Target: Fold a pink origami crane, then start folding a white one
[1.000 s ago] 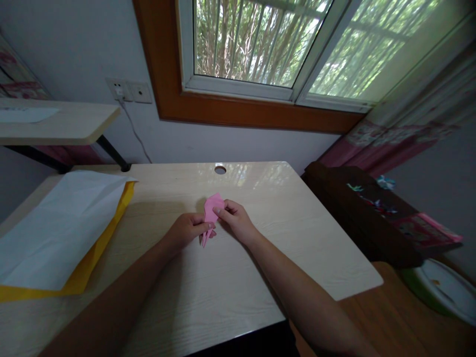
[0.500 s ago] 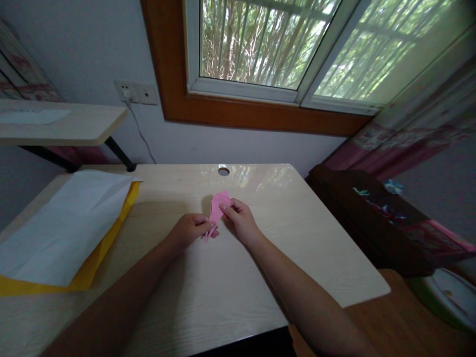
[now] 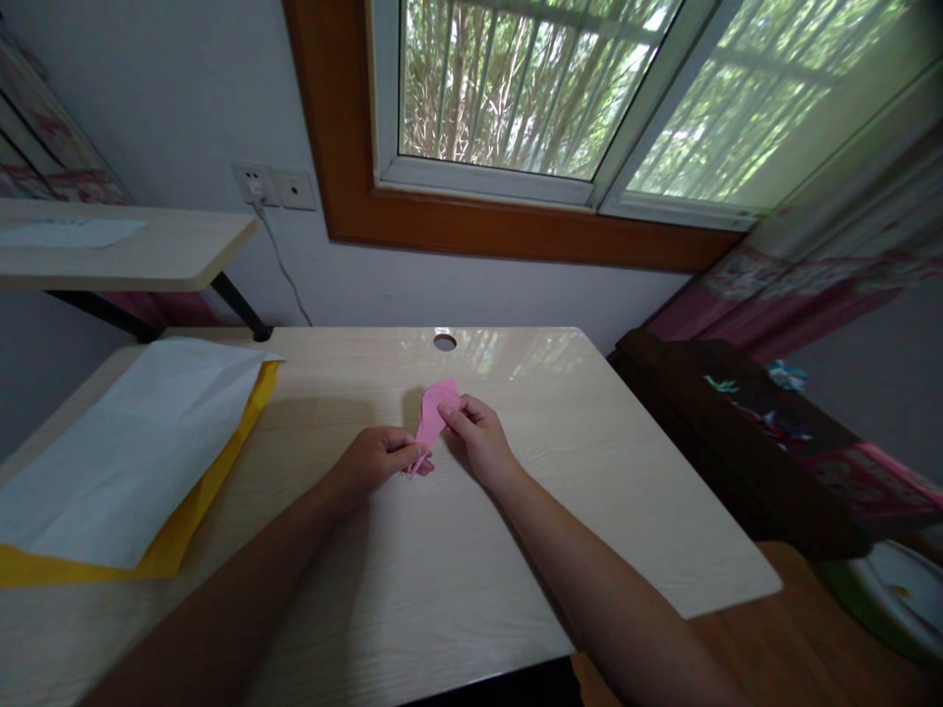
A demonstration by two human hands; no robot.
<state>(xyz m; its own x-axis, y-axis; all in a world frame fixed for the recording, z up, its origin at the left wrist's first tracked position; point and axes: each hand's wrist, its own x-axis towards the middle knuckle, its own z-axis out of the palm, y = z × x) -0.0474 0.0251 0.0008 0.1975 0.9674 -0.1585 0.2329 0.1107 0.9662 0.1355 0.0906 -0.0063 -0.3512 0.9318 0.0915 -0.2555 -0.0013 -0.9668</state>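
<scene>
I observe the left hand [image 3: 377,458] pinching the narrow end of a folded pink paper [image 3: 431,416], the right hand [image 3: 483,444] gripping its broader part (thumb uppermost), over the desk [image 3: 589,452], near the round hole [image 3: 445,343].

There are two hands [image 3: 377,458] and one pink paper piece [image 3: 433,417]. Two wall sockets [image 3: 293,190], one shelf [image 3: 173,250] and one tabletop hole [image 3: 445,343] show.

Pink paper piece [image 3: 434,414], apparently folded in layers, is held tilted over the worktop [image 3: 596,452], between its far and near edges. Broad end faces the far edge; narrow, split end faces the near edge.
</scene>
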